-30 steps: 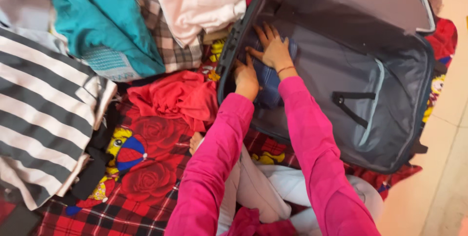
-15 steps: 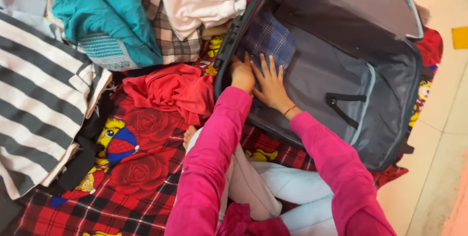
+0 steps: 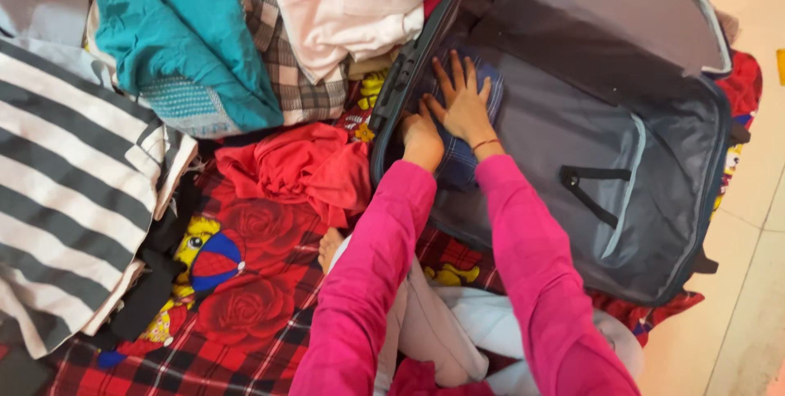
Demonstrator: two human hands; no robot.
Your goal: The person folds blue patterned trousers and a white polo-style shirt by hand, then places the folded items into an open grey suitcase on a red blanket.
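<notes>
Both hands press flat on a folded blue checked cloth (image 3: 458, 159) lying inside the open grey fabric suitcase (image 3: 654, 191), the right hand (image 3: 462, 101) with fingers spread, the left hand (image 3: 423, 136) beside it, fingers together.

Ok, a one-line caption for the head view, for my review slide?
Both hands, left hand and right hand, press a folded blue checked garment flat inside an open grey suitcase beside piled clothes.
</notes>
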